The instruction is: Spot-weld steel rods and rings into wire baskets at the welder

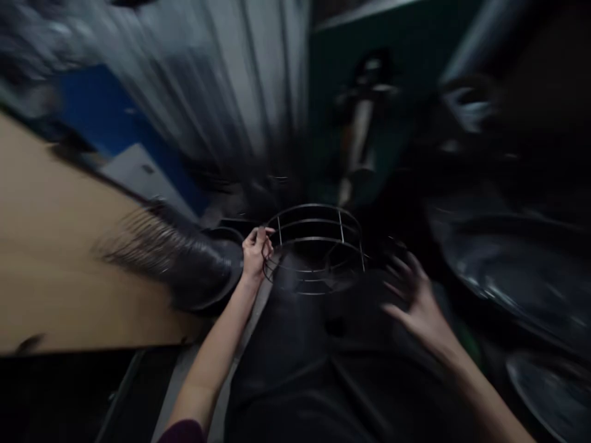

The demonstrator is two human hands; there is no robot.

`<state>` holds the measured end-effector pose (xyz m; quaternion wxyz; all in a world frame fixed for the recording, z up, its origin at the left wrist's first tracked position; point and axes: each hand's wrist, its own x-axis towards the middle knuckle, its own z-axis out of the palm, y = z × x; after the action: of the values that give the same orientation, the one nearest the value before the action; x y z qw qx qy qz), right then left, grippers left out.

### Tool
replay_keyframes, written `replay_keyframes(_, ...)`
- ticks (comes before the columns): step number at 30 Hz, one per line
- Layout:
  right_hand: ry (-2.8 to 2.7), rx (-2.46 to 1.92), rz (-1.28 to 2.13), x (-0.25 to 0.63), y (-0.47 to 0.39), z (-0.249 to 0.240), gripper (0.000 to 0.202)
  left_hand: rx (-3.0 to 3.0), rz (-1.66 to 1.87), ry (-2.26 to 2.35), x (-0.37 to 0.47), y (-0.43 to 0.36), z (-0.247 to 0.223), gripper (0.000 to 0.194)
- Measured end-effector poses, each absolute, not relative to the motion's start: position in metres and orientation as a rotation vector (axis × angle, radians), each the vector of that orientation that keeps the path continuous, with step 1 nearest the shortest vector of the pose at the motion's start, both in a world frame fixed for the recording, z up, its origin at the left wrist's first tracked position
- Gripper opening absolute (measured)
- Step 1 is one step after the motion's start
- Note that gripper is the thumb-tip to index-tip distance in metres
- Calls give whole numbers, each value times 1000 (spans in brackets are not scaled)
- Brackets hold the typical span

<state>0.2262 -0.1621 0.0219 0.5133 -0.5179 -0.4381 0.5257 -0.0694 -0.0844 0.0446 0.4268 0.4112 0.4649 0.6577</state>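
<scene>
My left hand [257, 252] is closed on the left side of a round wire frame [310, 239], made of several thin metal rings joined by short upright wires. The frame hangs above my dark-clothed lap [318, 357]. To the right of it, my right hand [415, 301] is apart from the frame, fingers spread and blurred, with nothing seen in it. Left of my left hand, a dark bundle of wire rings or coils [184, 252] lies at the edge of a wooden tabletop [60, 246].
A blue panel [111, 111] and a light grey flat piece [145, 178] are behind the tabletop. Pale hanging strips [240, 74] fill the back. On the right are large dark wrapped shapes [521, 271]. A blurred upright object [362, 129] stands before a green surface.
</scene>
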Motion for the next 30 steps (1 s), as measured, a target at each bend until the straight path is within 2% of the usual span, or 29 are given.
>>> replay_keyframes(2,-1156,-1218,1234,242,-161,16,117,968,1475,1093,-25,-85,6,39)
replay_keyframes(5,-1348,-1344,1034,254,-151,-8,102,1109,1215,1173,-3,-89,-26,46)
replay_keyframes(8,-1556,-1456,844,256,-152,-38,87,1461,955,1144,-10,-89,-46,84)
replay_keyframes(10,-1682,-1474,861,261,-157,-50,89,1784,775,1165,-13,-91,-59,98)
replay_keyframes(12,-1805,-1431,920,280,-161,-53,91,1966,657,1195,-11,-97,-68,86)
replay_keyframes(13,-1843,-1426,911,299,-161,-52,85,1999,631,1207,-8,-100,-70,75)
replay_keyframes(15,-1853,-1554,759,350,-153,-49,55,2018,622,1222,-3,-104,-72,57)
replay_keyframes(16,-1783,-1738,579,380,-145,-49,39,2023,609,1224,-1,-105,-73,52)
replay_keyframes(18,-1716,-2224,290,437,-125,-55,31,2023,575,1215,-1,-106,-74,48)
replay_keyframes(19,-1773,-2428,260,460,-115,-60,30,2015,557,1204,-2,-107,-76,47)
replay_keyframes(23,-1936,-2502,344,502,-92,-83,21,1992,516,1136,-10,-111,-83,49)
replay_keyframes(28,-1937,-2464,300,503,-97,-84,23,2123,417,1061,-12,-111,-64,84)
replay_keyframes(30,-1785,-2470,248,504,-97,-75,22,2182,426,1065,-4,-114,-50,85)
